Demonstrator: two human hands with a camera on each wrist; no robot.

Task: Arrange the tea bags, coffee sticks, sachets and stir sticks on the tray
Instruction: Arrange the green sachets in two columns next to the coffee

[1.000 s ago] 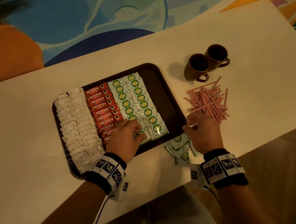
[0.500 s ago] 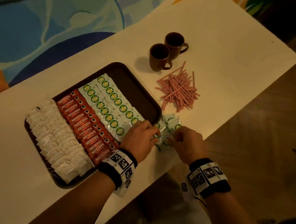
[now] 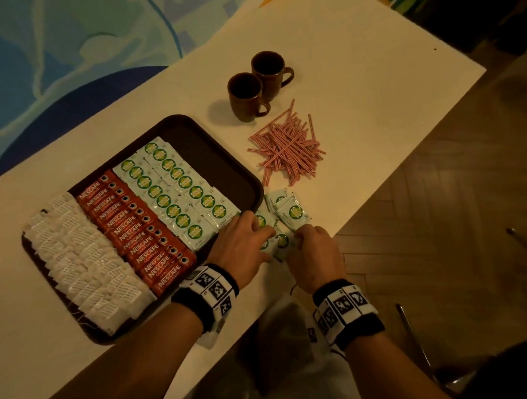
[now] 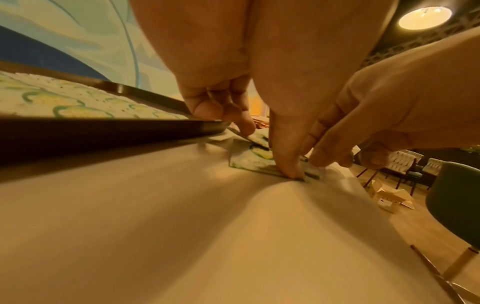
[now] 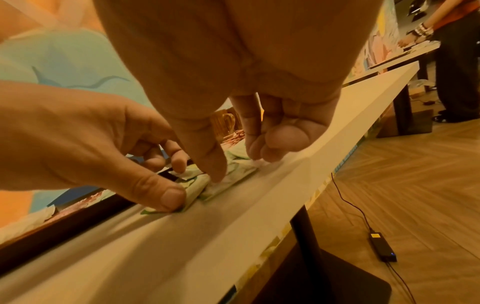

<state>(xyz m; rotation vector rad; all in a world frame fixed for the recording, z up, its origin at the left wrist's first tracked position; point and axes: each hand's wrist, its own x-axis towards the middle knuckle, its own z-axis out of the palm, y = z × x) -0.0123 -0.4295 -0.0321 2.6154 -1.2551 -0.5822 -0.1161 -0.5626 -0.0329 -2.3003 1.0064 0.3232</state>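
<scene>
A: From the head view, what are the hands on?

B: Both sit just off the near right corner of the dark brown plastic tray [image 3: 223,158], on the loose pile of pale green sachets [image 3: 289,211] lying on the white table [image 3: 356,72]. The left hand [image 3: 243,246] and right hand [image 3: 312,254] meet over the pile, fingers bent down onto the packets.

A: And on the tray?

B: White tea bags [image 3: 79,264] at its left end, red coffee sticks [image 3: 139,233] next, then two rows of green sachets. The pink striped stir sticks [image 3: 287,149] lie heaped beyond the tray's right side, beside two brown mugs [image 3: 259,83].

A: The left wrist view?

B: The left thumb [image 4: 285,160] presses a sachet flat against the table; the other fingers curl onto a second one by the tray rim.

A: The right wrist view?

B: The right forefinger tip [image 5: 215,168] pushes down on a sachet, the remaining fingers tucked onto the pile. The left thumb pins a neighbouring sachet. Nothing is lifted.
</scene>
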